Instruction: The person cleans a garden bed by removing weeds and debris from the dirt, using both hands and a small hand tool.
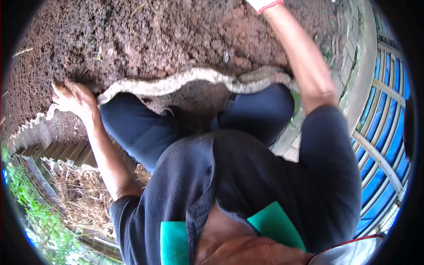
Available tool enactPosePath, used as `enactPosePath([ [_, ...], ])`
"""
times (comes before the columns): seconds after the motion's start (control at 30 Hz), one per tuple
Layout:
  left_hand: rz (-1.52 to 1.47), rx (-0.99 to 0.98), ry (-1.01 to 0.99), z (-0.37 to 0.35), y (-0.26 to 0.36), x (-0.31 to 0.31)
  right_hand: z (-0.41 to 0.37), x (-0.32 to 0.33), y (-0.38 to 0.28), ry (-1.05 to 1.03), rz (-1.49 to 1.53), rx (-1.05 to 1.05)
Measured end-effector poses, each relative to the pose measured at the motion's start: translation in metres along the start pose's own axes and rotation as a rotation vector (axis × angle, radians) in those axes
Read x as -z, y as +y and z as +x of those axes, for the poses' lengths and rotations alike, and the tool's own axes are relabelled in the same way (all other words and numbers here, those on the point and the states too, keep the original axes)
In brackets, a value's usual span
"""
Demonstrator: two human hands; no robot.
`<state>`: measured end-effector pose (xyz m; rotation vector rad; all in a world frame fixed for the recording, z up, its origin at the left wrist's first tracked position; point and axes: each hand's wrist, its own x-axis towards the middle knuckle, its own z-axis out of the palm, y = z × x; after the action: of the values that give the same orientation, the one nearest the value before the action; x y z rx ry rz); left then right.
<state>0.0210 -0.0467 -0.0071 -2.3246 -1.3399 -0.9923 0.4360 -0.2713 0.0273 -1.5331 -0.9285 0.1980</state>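
Note:
My left hand (74,98) rests on the pale, uneven rim (172,84) of a soil bed, at the left of the view. Its fingers reach apart over the brown soil (172,39), and I see nothing held in them. Stretched forward over the bed, my right hand (255,3) is mostly cut off by the top edge. A red band (270,6) circles that wrist, and the fingers are out of sight. My bent knees in dark trousers (137,121) press close to the rim.
Blue panels behind metal bars (384,128) stand at the right, past a curved concrete edge (364,57). Steps (66,152), dry straw (84,194) and green plants (44,225) lie at the lower left. A small shiny bit (226,56) lies on the soil.

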Motion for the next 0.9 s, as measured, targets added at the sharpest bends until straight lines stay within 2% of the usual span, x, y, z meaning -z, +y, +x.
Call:
enactPosePath([
  [0.03,0.025,-0.052,0.003,0.001,0.001,-0.002,-0.010,0.003,-0.018,-0.014,-0.025,-0.003],
  [0.07,0.031,-0.090,0.049,0.000,0.001,-0.004,-0.026,0.015,-0.038,-0.068,-0.186,0.074],
  [0.1,-0.011,-0.087,0.044,0.000,0.001,-0.006,-0.038,0.016,-0.055,-0.013,-0.297,0.174],
  [0.17,-0.072,-0.084,0.027,0.001,0.001,-0.004,-0.042,0.023,-0.115,-0.029,-0.310,0.018],
  [0.2,-0.086,-0.080,0.035,0.003,0.008,0.000,-0.046,0.025,-0.123,0.074,-0.017,0.043],
  [0.23,-0.104,-0.083,0.031,0.002,0.005,-0.001,-0.043,0.031,-0.131,0.093,0.117,0.061],
  [0.3,-0.137,-0.078,0.033,0.001,-0.008,-0.008,-0.032,0.041,-0.143,0.066,0.223,0.064],
  [0.33,-0.209,-0.001,-0.007,0.002,-0.012,-0.011,-0.028,0.043,-0.143,0.053,0.254,0.067],
  [0.4,-0.169,-0.037,0.002,-0.001,-0.009,-0.009,-0.015,0.032,-0.126,0.029,0.250,0.058],
  [0.47,-0.158,-0.004,-0.023,0.004,0.000,-0.002,-0.006,0.014,-0.054,0.021,0.112,-0.029],
  [0.53,-0.066,-0.068,0.012,0.004,0.006,-0.002,-0.006,-0.002,0.004,0.033,0.029,-0.053],
  [0.6,-0.012,-0.124,0.006,-0.001,0.000,0.008,-0.021,-0.004,0.006,0.018,0.006,-0.089],
  [0.73,-0.081,-0.088,0.024,0.001,0.007,0.000,-0.040,0.021,-0.080,-0.065,-0.130,-0.009],
  [0.77,-0.105,-0.106,0.007,0.003,0.007,0.002,-0.038,0.027,-0.111,-0.039,-0.060,-0.044],
  [0.9,-0.201,-0.011,-0.026,0.003,-0.002,-0.004,-0.027,0.046,-0.138,-0.009,0.215,0.018],
])
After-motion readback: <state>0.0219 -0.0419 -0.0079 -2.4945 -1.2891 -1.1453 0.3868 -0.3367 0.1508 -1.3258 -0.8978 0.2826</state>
